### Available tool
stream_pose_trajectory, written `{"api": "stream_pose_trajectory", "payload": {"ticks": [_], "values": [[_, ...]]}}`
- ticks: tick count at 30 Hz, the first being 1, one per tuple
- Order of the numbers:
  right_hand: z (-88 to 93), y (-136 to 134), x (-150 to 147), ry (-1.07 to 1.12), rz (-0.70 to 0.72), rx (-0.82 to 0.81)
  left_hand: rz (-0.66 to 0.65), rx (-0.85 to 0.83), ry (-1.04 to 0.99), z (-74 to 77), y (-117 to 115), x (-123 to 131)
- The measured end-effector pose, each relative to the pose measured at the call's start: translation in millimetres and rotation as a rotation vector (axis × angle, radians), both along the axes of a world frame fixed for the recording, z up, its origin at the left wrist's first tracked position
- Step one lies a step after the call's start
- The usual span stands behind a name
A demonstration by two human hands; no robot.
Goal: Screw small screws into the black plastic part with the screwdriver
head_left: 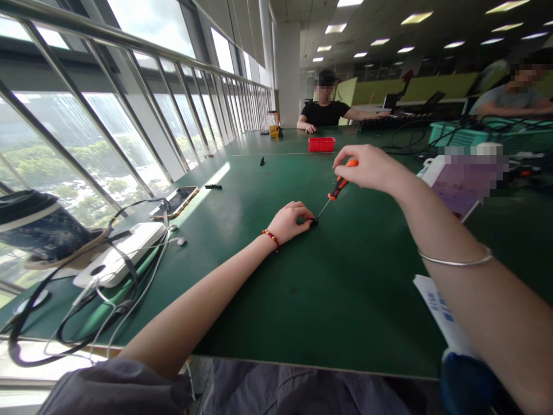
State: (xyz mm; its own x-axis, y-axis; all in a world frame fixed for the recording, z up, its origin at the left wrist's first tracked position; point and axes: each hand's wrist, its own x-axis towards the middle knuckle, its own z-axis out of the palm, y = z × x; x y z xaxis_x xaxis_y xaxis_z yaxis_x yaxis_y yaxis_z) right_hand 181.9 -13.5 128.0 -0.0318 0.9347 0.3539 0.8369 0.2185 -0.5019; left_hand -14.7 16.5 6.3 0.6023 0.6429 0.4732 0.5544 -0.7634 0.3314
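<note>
My left hand [290,221] rests on the green table [328,288], its fingers pinched on a small black part [314,221] that is mostly hidden under them. My right hand [370,167] is closed round the orange handle of a screwdriver [338,187]. The screwdriver slants down to the left, and its thin metal tip meets the black part beside my left fingertips.
A red tray [321,144] sits farther back; two small black pieces [213,186] lie left of centre. A phone [177,200], a white power bank [118,253] and tangled cables [86,311] crowd the left edge. A purple box [458,187] stands at the right. Two people sit at the far end.
</note>
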Motion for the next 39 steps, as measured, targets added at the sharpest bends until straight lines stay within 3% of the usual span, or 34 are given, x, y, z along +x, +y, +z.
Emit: {"api": "stream_pose_trajectory", "payload": {"ticks": [3, 8, 14, 21, 26, 31, 35, 39], "values": [[-2.4, 1.8, -0.1, 0.079, 0.068, -0.061, -0.006, 0.003, -0.003, 0.0, -0.1, 0.1], [-4.0, 1.0, -1.4, 0.064, 0.072, 0.026, -0.006, 0.001, -0.008, -0.2, 0.3, -0.1], [-3.0, -2.5, -3.5, 0.126, 0.166, -0.068, -0.011, -0.005, -0.010, -0.4, 0.7, -0.2], [-5.0, 2.1, -2.2, 0.090, 0.143, -0.008, -0.009, -0.008, -0.016, -0.5, 0.7, -0.1], [-1.3, -0.7, 0.9, 0.077, 0.170, -0.109, -0.018, -0.018, -0.027, -1.4, 2.0, -0.2], [-1.7, -0.1, 7.2, 0.123, 0.110, -0.011, -0.020, -0.054, -0.060, -2.2, 2.9, -0.3], [-10.1, 7.5, 1.4, 0.050, 0.166, -0.042, -0.019, -0.055, -0.060, -2.3, 2.4, -0.5], [-21.4, 18.0, -9.7, -0.186, 0.181, -0.081, -0.025, -0.032, -0.040, -2.0, 1.5, -0.7]]}}
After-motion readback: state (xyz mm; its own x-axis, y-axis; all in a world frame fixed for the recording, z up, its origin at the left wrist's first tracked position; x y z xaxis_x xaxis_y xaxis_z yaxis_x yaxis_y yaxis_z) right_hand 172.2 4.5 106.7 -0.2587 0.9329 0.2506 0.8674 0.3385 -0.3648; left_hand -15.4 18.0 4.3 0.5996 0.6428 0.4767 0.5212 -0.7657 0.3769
